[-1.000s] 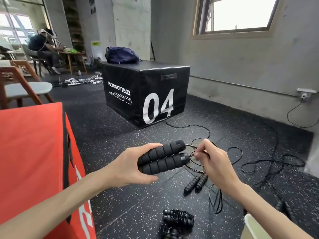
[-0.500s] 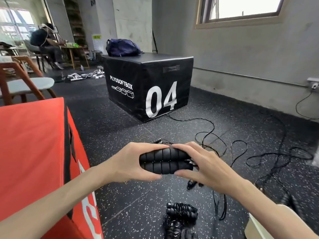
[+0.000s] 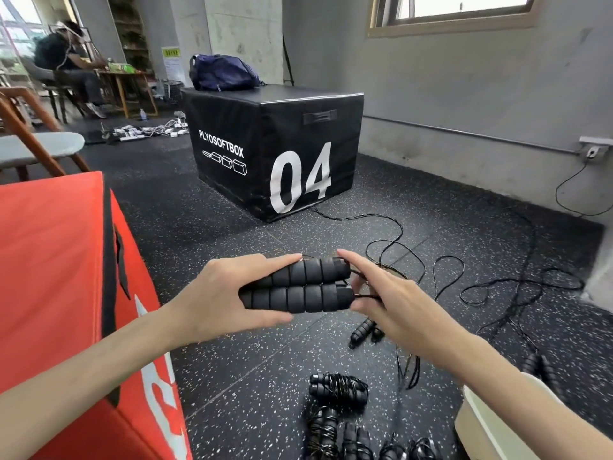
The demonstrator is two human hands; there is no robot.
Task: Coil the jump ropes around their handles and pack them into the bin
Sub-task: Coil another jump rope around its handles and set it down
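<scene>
Since half a second ago your right hand [image 3: 394, 303] slides off the paired foam handles [image 3: 298, 288] to their cord end, pinching the rope [image 3: 366, 296] there. Your left hand [image 3: 225, 293] grips both handles above the floor [image 3: 232, 376]. Coiled ropes [image 3: 338, 388] lie below, beside the white bin [image 3: 481, 426].

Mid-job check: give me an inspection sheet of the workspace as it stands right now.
Surface: dark speckled rubber floor.
Job's things: paired foam handles held side by side; coiled ropes piled on the floor; uncoiled ropes sprawled at right; white bin, only its corner in view.
Clutter: spare handles lying on the floor.
Hands: left hand grips the handles; right hand pinches the cord at their end.
Cables: wall cable hanging from an outlet; power strips far back.
Surroundings: black box with a blue bag on top; red box; chair; seated person.
</scene>
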